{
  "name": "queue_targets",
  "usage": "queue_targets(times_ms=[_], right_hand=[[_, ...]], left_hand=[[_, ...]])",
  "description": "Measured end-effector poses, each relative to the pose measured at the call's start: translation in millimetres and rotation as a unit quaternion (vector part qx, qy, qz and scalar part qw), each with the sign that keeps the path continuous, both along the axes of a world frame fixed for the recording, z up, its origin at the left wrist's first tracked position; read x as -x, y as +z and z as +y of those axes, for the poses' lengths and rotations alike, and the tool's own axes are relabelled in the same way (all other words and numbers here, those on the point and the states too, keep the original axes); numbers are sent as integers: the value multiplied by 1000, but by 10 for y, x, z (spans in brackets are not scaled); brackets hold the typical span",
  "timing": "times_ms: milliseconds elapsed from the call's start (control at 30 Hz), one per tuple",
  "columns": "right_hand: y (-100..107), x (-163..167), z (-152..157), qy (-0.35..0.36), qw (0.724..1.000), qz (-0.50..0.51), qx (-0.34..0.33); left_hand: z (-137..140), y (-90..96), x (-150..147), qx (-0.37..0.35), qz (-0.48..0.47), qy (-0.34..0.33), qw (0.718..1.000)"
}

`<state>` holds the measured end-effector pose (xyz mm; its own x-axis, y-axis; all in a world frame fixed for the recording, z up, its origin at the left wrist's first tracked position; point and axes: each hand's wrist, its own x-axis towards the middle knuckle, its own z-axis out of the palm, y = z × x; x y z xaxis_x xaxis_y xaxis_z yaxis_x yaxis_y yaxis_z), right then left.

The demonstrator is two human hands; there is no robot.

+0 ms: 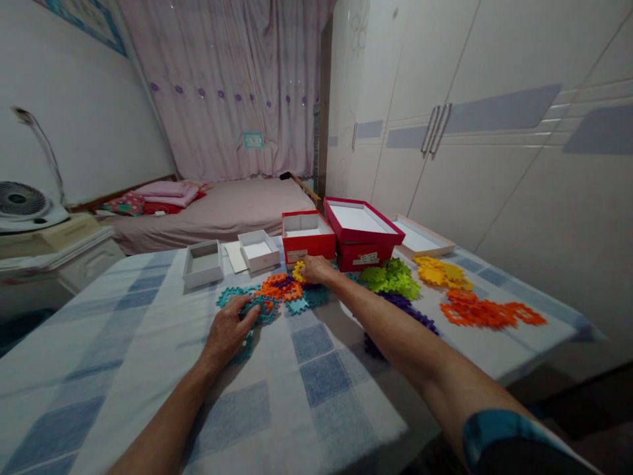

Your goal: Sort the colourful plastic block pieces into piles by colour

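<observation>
No legible text in the view.

White labels were stuck on the fronts of two red boxes, the smaller one (307,245) and the larger one (363,249), but their print was too small and blurred to make out. A small teal plaque (253,139) hung on the curtain (222,86), and its marks were also unreadable. No brand, number or sign could be read on anything else.

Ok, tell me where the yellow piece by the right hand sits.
In the head view, the yellow piece lies at the fingertips of the right hand, mid-table, just in front of the small red box and beside the orange pieces.
</observation>
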<state>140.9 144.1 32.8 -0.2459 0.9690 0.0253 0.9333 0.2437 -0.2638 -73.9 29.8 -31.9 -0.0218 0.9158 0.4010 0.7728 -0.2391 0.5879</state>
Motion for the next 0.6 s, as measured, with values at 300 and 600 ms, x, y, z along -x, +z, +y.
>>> queue_targets(times_ms=[300,600], right_hand=[[107,-104,-170,3,982,186,-22],[106,-1170,-853,9,876,474,86]], left_hand=[[-28,59,-46,-8,1,7,1000],[11,-5,7,-4,22,18,1000]])
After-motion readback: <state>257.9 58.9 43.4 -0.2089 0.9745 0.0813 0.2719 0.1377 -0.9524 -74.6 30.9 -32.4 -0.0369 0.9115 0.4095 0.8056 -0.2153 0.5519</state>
